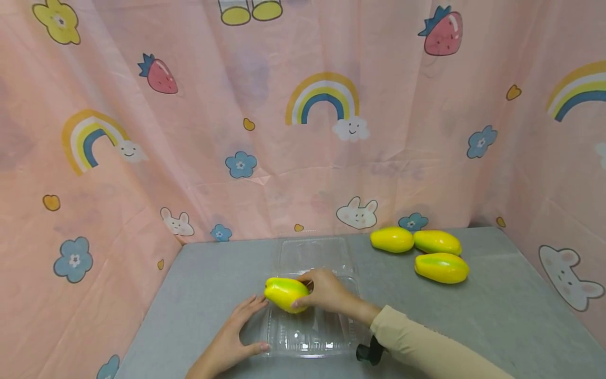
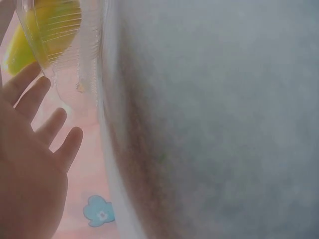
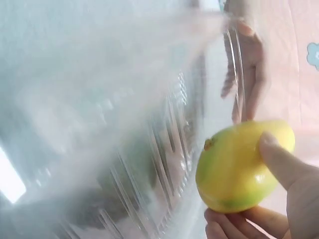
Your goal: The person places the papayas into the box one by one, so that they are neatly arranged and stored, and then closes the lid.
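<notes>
My right hand (image 1: 329, 290) grips a yellow-green papaya (image 1: 283, 292) by its right end, thumb on the near side and fingers on the far side. Below it lies a clear plastic clamshell container (image 1: 307, 346), its lid (image 1: 313, 255) folded open toward the back. In the right wrist view the held papaya (image 3: 239, 169) shows its small brown stem end, close by the container's ridged wall. My left hand (image 1: 231, 334) is at the container's left side with fingers extended, the fingertips right at the papaya's left end. The left wrist view shows these fingers (image 2: 32, 97) spread beside the clear wall.
Three more papayas lie together at the back right of the grey table (image 1: 497, 305): one on the left (image 1: 392, 240), one on the right (image 1: 437, 242) and one nearer (image 1: 442, 268). A pink patterned curtain (image 1: 303, 179) borders the table at the back and sides.
</notes>
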`<state>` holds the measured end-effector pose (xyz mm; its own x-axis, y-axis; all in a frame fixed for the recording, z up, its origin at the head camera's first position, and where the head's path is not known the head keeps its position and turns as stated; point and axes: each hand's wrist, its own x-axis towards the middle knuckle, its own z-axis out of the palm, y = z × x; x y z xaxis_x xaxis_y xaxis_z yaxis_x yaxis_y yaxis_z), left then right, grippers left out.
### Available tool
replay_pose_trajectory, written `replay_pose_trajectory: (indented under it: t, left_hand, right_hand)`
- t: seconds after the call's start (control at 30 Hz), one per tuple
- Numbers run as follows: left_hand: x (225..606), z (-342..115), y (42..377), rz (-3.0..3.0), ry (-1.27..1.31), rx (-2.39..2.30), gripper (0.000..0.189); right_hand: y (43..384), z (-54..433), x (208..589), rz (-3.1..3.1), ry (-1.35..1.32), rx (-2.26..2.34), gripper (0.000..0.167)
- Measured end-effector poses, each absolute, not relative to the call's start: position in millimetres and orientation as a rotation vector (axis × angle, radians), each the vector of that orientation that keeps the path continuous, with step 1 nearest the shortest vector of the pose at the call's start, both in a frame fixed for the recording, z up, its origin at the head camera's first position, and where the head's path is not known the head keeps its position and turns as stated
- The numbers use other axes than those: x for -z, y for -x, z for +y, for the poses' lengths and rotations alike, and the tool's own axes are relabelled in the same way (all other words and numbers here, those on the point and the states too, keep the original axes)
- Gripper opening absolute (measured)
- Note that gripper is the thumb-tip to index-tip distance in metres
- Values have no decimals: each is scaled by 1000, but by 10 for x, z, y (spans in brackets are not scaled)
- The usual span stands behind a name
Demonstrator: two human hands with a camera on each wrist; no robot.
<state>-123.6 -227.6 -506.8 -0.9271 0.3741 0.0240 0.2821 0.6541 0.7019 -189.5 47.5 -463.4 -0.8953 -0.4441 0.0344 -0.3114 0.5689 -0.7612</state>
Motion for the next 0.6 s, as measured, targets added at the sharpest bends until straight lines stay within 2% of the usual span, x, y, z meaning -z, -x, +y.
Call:
replay_pose_trajectory:
  t: [0.33, 0.6]
  left_hand:
    - [5063, -2278, 1228, 2736, -539, -1146, 84]
    - [5059, -2278, 1238, 2729, -558, -1146, 85]
  right_hand:
    - [1826, 461, 4696, 2680, 596, 1254, 61]
    - [1810, 457, 4738, 2670, 587, 1299, 56]
